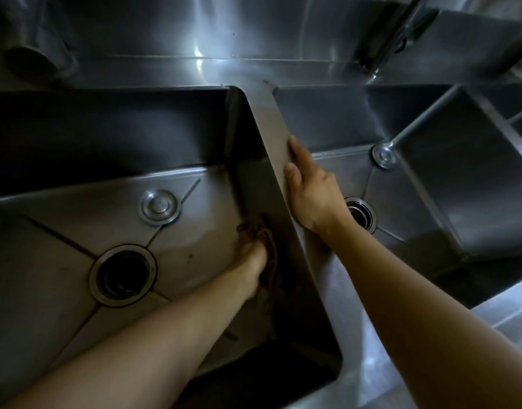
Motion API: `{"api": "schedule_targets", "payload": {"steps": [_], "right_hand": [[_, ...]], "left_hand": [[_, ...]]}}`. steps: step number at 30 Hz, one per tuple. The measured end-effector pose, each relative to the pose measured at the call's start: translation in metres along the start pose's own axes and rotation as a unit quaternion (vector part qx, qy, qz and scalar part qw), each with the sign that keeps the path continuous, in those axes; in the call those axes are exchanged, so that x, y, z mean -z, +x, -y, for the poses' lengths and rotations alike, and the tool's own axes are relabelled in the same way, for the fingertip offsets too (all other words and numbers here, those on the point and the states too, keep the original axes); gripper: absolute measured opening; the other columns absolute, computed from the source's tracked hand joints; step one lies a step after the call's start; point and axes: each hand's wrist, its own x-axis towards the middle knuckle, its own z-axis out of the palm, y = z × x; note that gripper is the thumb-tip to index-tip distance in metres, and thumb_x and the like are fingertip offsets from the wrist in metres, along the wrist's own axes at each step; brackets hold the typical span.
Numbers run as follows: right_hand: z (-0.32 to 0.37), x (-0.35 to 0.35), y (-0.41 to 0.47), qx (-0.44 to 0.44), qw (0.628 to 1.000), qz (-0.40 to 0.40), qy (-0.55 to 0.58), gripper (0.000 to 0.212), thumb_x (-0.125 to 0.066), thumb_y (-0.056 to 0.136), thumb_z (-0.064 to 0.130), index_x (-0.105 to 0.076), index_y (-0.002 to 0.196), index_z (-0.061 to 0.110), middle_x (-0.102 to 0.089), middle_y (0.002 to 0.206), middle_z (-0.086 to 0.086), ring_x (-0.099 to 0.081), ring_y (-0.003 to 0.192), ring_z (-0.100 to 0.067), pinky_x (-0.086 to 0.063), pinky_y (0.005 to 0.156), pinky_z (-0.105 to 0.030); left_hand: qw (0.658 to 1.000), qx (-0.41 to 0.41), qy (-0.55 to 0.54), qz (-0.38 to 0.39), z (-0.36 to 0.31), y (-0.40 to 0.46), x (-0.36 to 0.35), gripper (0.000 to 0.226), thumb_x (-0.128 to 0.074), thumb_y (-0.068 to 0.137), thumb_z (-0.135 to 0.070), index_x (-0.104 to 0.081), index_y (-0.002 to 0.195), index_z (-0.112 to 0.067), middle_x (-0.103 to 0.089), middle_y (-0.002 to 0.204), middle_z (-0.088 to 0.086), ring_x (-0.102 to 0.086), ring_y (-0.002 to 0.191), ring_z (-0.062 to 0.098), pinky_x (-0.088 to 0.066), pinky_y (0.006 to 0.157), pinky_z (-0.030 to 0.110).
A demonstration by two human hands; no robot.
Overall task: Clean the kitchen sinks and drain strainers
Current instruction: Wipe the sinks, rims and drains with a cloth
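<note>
My left hand (255, 252) is down in the left sink (62, 261), fingers curled round a brown cloth (267, 246) and pressing it against the basin's right wall, where that wall meets the floor. The cloth bunches above my knuckles and trails back beneath my wrist; my fingertips are buried in it, so I cannot tell exactly how they lie. At 9 o'clock from that hand, well apart, sits the open drain (123, 275) with its steel ring, dark inside; whether a strainer basket sits in it I cannot tell. At about 11 o'clock from the hand, a round metal stopper (159, 206) lies flat on the basin floor, just beyond the drain

My right hand (311, 191) rests on the divider (276, 137) between the two basins, fingers fairly straight and laid along its right edge, thumb on the top of the strip, holding nothing. Just beside that wrist, at 3 o'clock, the drain of the right sink (361, 215) shows half hidden behind my hand. At 1 o'clock from it, a second round stopper (384, 156) lies at the back of the right sink (431, 178). A faucet (395, 36) rises at 1 o'clock, against the steel backsplash (195, 31)
</note>
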Motion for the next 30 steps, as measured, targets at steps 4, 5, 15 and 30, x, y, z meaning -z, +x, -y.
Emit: {"api": "schedule_targets", "payload": {"steps": [4, 5, 15, 30], "right_hand": [[0.005, 0.002, -0.008, -0.008, 1.000, 0.001, -0.016, 0.050, -0.028, 0.102, 0.043, -0.014, 0.150, 0.041, -0.055, 0.129, -0.021, -0.055, 0.113, -0.040, -0.044, 0.098, -0.049], [0.006, 0.003, -0.010, -0.010, 1.000, 0.001, -0.023, 0.050, -0.027, 0.102, 0.042, -0.014, 0.150, 0.040, -0.055, 0.129, -0.022, -0.054, 0.113, -0.041, -0.044, 0.097, -0.049], [0.006, 0.001, -0.009, 0.000, 0.998, -0.009, -0.057, 0.050, -0.026, 0.102, 0.039, -0.014, 0.151, 0.035, -0.056, 0.129, -0.020, -0.055, 0.111, -0.041, -0.043, 0.096, -0.051], [0.004, 0.001, -0.005, -0.005, 1.000, -0.027, -0.015, 0.048, -0.032, 0.101, 0.040, -0.023, 0.148, 0.038, -0.056, 0.129, -0.019, -0.054, 0.113, -0.038, -0.044, 0.098, -0.048]], "left_hand": [[0.993, 0.050, -0.065, 0.081, -0.007, -0.055, 0.004, 0.031, -0.039, 0.101, -0.034, -0.053, 0.125, -0.021, -0.066, 0.112, 0.015, -0.064, 0.101, 0.029, -0.053, 0.083, 0.037], [0.991, 0.054, -0.074, 0.102, -0.008, -0.064, 0.004, 0.032, -0.040, 0.101, -0.033, -0.055, 0.125, -0.019, -0.069, 0.105, 0.012, -0.066, 0.093, 0.026, -0.053, 0.077, 0.033], [0.998, 0.042, -0.008, 0.049, 0.016, -0.038, -0.005, 0.041, -0.035, 0.101, -0.039, -0.030, 0.141, -0.033, -0.059, 0.123, 0.016, -0.061, 0.104, 0.034, -0.051, 0.091, 0.052], [0.997, 0.023, 0.068, -0.011, 0.042, -0.004, -0.001, 0.043, -0.037, 0.102, -0.023, -0.034, 0.144, -0.013, -0.045, 0.142, 0.015, -0.047, 0.126, 0.032, -0.039, 0.106, 0.042]]}}
